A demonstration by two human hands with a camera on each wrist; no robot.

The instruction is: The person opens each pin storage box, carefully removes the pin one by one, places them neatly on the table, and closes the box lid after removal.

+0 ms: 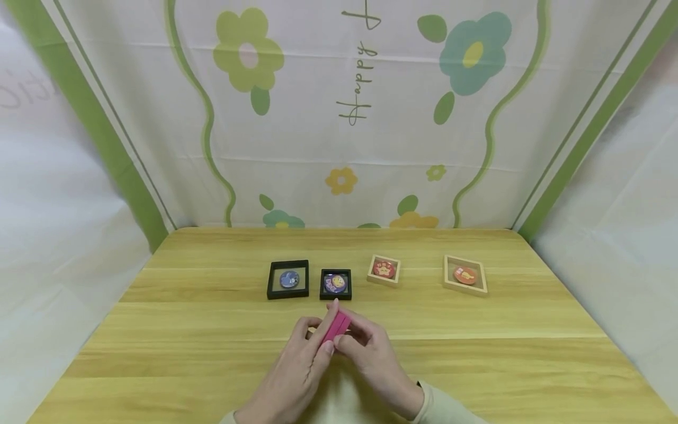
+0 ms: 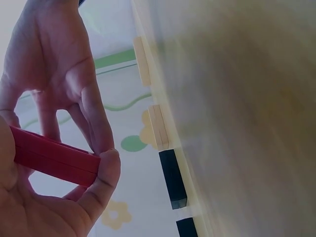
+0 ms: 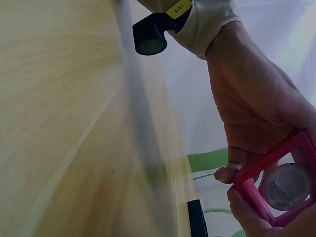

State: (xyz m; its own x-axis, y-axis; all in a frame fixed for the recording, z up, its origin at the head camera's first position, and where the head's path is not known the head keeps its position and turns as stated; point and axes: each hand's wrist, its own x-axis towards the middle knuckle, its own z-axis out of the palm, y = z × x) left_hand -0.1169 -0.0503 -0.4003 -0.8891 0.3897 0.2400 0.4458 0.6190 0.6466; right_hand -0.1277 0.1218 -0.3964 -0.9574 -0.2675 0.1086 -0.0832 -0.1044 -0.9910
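A small square pink display frame (image 1: 337,325) is held on edge between both hands, over the front middle of the table. Its thin side faces up in the head view. My left hand (image 1: 296,371) grips it from the left, thumb on the near end and fingers along the far side. My right hand (image 1: 376,356) pinches it from the right. In the right wrist view, a round pin badge (image 3: 286,186) shows inside the pink frame, its pin side visible. A thin seam runs along the frame's side (image 2: 54,158) in the left wrist view.
Beyond the hands, several framed badges lie in a row: a larger black frame (image 1: 271,280), a smaller black frame (image 1: 336,297), a small wooden frame (image 1: 382,281) and a larger wooden frame (image 1: 466,288). A flowered cloth (image 1: 296,135) hangs behind the wooden table (image 1: 175,330).
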